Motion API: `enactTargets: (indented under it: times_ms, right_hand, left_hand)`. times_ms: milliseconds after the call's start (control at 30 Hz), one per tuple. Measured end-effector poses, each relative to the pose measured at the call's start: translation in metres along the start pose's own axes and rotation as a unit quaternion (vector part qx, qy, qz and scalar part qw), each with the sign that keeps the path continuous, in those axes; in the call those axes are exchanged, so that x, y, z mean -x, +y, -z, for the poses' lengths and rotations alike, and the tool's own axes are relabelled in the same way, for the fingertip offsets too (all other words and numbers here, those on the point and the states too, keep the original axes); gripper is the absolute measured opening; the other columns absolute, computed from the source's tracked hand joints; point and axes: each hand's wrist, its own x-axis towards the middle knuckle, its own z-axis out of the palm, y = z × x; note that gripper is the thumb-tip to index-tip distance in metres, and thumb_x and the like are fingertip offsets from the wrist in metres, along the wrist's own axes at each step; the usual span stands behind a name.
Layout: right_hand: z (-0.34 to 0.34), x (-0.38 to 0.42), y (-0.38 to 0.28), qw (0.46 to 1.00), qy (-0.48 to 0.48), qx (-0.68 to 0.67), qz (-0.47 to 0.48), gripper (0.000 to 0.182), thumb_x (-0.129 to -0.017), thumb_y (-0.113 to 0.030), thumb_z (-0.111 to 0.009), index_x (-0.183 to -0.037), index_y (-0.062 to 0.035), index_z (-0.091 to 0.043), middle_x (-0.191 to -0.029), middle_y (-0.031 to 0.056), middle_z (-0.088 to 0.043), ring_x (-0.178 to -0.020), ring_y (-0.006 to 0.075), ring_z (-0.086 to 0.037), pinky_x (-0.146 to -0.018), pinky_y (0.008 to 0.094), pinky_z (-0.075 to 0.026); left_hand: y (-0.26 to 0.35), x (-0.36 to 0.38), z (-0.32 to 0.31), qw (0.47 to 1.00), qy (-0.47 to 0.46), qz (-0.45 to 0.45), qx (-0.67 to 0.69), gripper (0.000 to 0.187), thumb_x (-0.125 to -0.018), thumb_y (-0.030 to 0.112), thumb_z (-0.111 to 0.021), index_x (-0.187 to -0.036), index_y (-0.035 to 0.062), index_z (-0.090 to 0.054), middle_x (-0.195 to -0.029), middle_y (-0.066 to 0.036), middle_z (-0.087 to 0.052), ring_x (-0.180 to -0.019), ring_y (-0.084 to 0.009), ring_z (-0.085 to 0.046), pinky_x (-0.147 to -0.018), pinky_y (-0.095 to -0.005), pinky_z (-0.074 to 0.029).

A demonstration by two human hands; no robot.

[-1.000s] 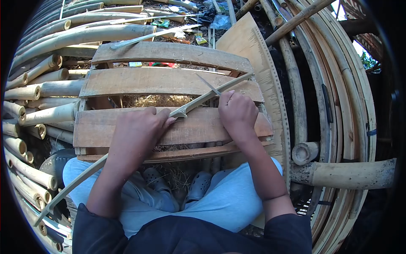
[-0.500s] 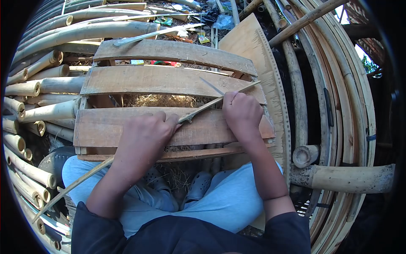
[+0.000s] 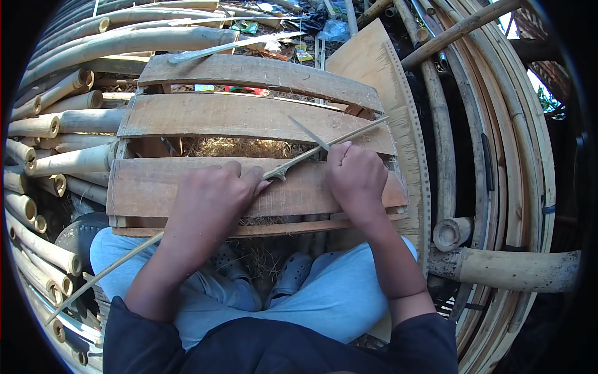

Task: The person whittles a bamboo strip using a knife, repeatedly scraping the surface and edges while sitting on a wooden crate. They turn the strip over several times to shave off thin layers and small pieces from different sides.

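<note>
My left hand is closed around a long, thin bamboo strip, which slants from lower left, under my forearm, to upper right. A small knot with a raised sliver shows on the strip just past my left fingers. My right hand grips a knife, its handle hidden in the fist. The narrow grey knife blade points up and left, crossing the strip close to my right thumb. Both hands are above a slatted wooden crate in front of my knees.
Cut bamboo poles are stacked on the left. At the right stand a plywood sheet, long bamboo slats and a thick bamboo pole. A pale split piece lies across the crate's far slat; litter lies beyond.
My right hand and the knife have shifted slightly down along the strip, toward my left hand. The sliver at the knot stands out a little more. My left hand keeps its hold.
</note>
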Motion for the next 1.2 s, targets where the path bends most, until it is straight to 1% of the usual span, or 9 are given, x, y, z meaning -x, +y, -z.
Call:
enactTargets:
  times_ms: [100, 233, 333, 467, 600, 800, 867, 1000, 1200]
  right_hand:
    - [-0.003, 0.018, -0.005, 0.995, -0.036, -0.025, 0.095, 0.050, -0.098, -0.027, -0.048, -0.062, -0.0005, -0.071, -0.058, 0.0253, -0.064, -0.057, 0.0431, -0.069, -0.059, 0.0551, -0.057]
    - [0.003, -0.008, -0.001, 0.999, -0.020, 0.045, 0.000, 0.048, -0.095, -0.029, -0.051, -0.064, 0.0018, -0.071, -0.061, 0.0272, -0.064, -0.057, 0.0446, -0.067, -0.062, 0.0575, -0.056]
    - [0.013, 0.018, -0.011, 0.991, -0.110, -0.032, 0.075, 0.052, -0.099, -0.027, -0.047, -0.066, 0.0050, -0.070, -0.066, 0.0302, -0.064, -0.061, 0.0485, -0.067, -0.062, 0.0560, -0.055]
    - [0.003, -0.022, 0.017, 1.000, -0.011, 0.001, -0.025, 0.049, -0.096, -0.026, -0.049, -0.065, 0.0054, -0.069, -0.065, 0.0317, -0.063, -0.061, 0.0503, -0.065, -0.069, 0.0596, -0.054]
    - [0.010, 0.007, -0.005, 0.995, -0.075, -0.014, 0.066, 0.051, -0.097, -0.031, -0.049, -0.065, 0.0017, -0.072, -0.063, 0.0275, -0.065, -0.062, 0.0463, -0.070, -0.064, 0.0564, -0.058]
    - [0.000, -0.024, 0.017, 0.998, -0.009, 0.064, -0.021, 0.051, -0.097, -0.032, -0.047, -0.067, 0.0015, -0.073, -0.064, 0.0287, -0.065, -0.064, 0.0478, -0.070, -0.069, 0.0567, -0.058]
    - [0.007, 0.000, -0.001, 0.995, -0.075, 0.012, 0.064, 0.054, -0.099, -0.033, -0.046, -0.069, 0.0012, -0.074, -0.065, 0.0275, -0.066, -0.065, 0.0463, -0.071, -0.065, 0.0555, -0.058]
    - [0.001, -0.040, 0.036, 0.996, -0.006, 0.068, -0.052, 0.052, -0.097, -0.032, -0.048, -0.069, 0.0015, -0.074, -0.065, 0.0293, -0.066, -0.065, 0.0476, -0.070, -0.073, 0.0563, -0.058]
    - [0.004, -0.008, 0.017, 0.996, -0.078, -0.001, 0.044, 0.052, -0.099, -0.031, -0.047, -0.070, 0.0024, -0.074, -0.067, 0.0289, -0.067, -0.068, 0.0463, -0.072, -0.066, 0.0569, -0.058]
  left_hand:
    - [0.000, 0.001, -0.004, 1.000, 0.012, 0.004, -0.009, 0.020, -0.098, 0.032, -0.067, -0.100, 0.0126, -0.070, -0.073, -0.008, -0.061, -0.067, -0.0268, -0.068, -0.057, -0.0420, -0.050]
    - [0.002, 0.001, -0.007, 0.999, 0.038, 0.006, -0.009, 0.020, -0.097, 0.034, -0.069, -0.103, 0.0150, -0.071, -0.070, -0.008, -0.059, -0.064, -0.0278, -0.066, -0.055, -0.0429, -0.048]
    - [0.001, 0.000, -0.002, 1.000, 0.011, 0.001, -0.005, 0.021, -0.099, 0.031, -0.065, -0.100, 0.0108, -0.068, -0.075, -0.008, -0.062, -0.069, -0.0265, -0.070, -0.058, -0.0417, -0.052]
    - [-0.001, 0.000, -0.006, 0.999, 0.032, 0.007, 0.004, 0.020, -0.097, 0.033, -0.069, -0.106, 0.0158, -0.072, -0.070, -0.008, -0.058, -0.063, -0.0283, -0.065, -0.054, -0.0434, -0.048]
    - [-0.002, -0.001, -0.007, 0.999, 0.044, 0.005, -0.005, 0.019, -0.096, 0.033, -0.070, -0.105, 0.0155, -0.071, -0.070, -0.008, -0.059, -0.061, -0.0289, -0.065, -0.054, -0.0437, -0.047]
    - [0.000, 0.001, -0.008, 0.999, 0.037, 0.006, -0.008, 0.018, -0.095, 0.032, -0.071, -0.104, 0.0166, -0.071, -0.071, -0.008, -0.059, -0.062, -0.0283, -0.065, -0.055, -0.0434, -0.048]
    - [-0.001, -0.001, -0.007, 0.999, 0.035, 0.004, -0.015, 0.018, -0.095, 0.032, -0.071, -0.105, 0.0168, -0.072, -0.071, -0.008, -0.058, -0.062, -0.0282, -0.065, -0.055, -0.0433, -0.048]
    - [-0.003, -0.001, -0.005, 1.000, 0.029, 0.005, 0.001, 0.019, -0.095, 0.033, -0.071, -0.105, 0.0165, -0.071, -0.071, -0.008, -0.058, -0.062, -0.0286, -0.065, -0.055, -0.0439, -0.048]
    - [-0.008, -0.005, -0.002, 1.000, 0.014, 0.017, 0.013, 0.020, -0.096, 0.033, -0.070, -0.102, 0.0145, -0.072, -0.071, -0.009, -0.059, -0.063, -0.0297, -0.065, -0.057, -0.0446, -0.049]
